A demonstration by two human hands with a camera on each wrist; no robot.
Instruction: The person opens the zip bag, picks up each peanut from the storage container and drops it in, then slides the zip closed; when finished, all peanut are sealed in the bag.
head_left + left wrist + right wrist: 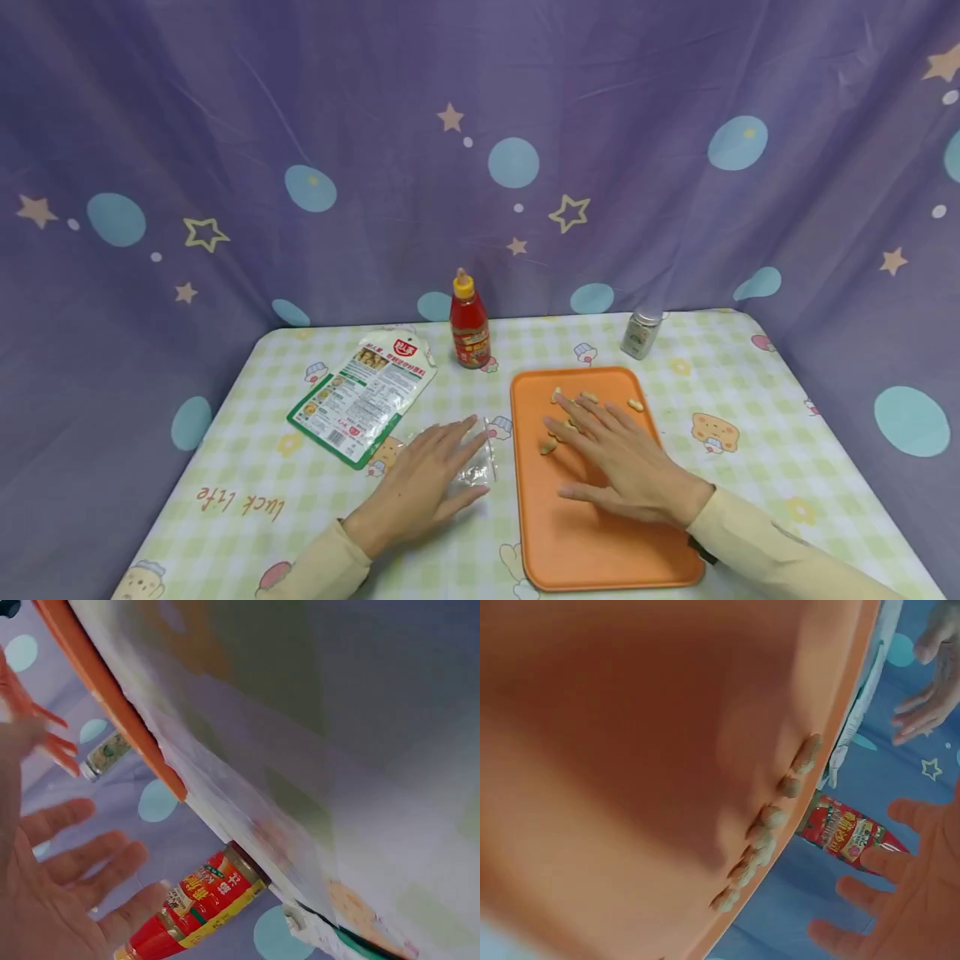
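Fingers spread, my left hand (420, 492) hovers over a clear plastic zip bag (477, 467) on the tablecloth. It holds nothing, and part of the bag is hidden beneath it. My right hand (630, 467) is held above an orange tray (600, 546), its fingers also spread and nothing in them. Several peanuts in their shells (549, 447) lie toward the tray's far end, some covered by the right hand in the head view. In the right wrist view the peanuts (759, 847) form a loose row near the tray's edge, apart from the fingers.
A red sauce bottle (471, 329) with a yellow cap stands behind the bag and tray. Left of it lies a green and white food packet (360, 396). A small spice jar (641, 335) stands at the back right. A purple curtain (405, 75) hangs behind the table.
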